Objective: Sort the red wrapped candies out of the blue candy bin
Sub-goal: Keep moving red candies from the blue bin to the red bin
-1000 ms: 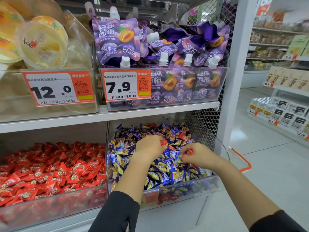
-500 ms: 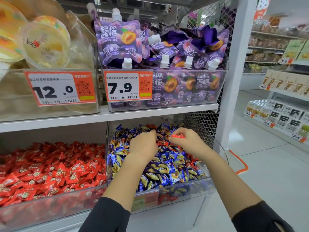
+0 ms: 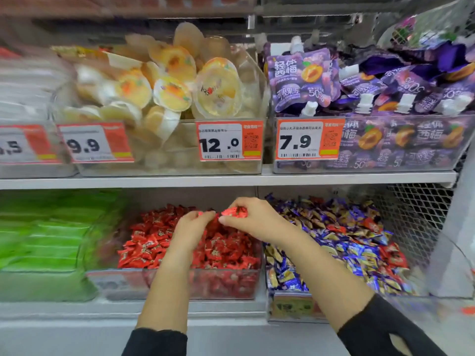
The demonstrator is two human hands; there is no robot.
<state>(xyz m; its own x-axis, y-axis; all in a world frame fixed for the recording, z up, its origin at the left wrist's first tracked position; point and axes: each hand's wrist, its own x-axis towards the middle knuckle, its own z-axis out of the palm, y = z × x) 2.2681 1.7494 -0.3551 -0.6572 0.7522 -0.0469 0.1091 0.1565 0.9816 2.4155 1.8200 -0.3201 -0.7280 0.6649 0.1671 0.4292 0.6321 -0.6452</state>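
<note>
Red wrapped candies (image 3: 235,211) — a small bunch, too crumpled together to count — sit pinched in the curled fingers (image 3: 232,222) of the right hand (image 3: 253,218), held above the red candy bin (image 3: 180,283) near its back. The left hand (image 3: 191,228) hovers just beside it over the same bin, fingers curled downward; a speck of red shows at its fingertips, but I cannot tell whether they hold anything. Two hands, two dark sleeves. On the lower shelf three bins show: a green one (image 3: 46,235) at left, blurred; the red one in the middle; the blue candy bin (image 3: 290,308) at right, where several red wrappers (image 3: 392,256) lie among the blue ones, mostly along its right side. Above, four price tags are visible — the leftmost cut off by the frame edge, the 12.0 tag (image 3: 222,141) and 7.9 tag (image 3: 304,140) sharp. The blue bin's own label is hard to read.
</note>
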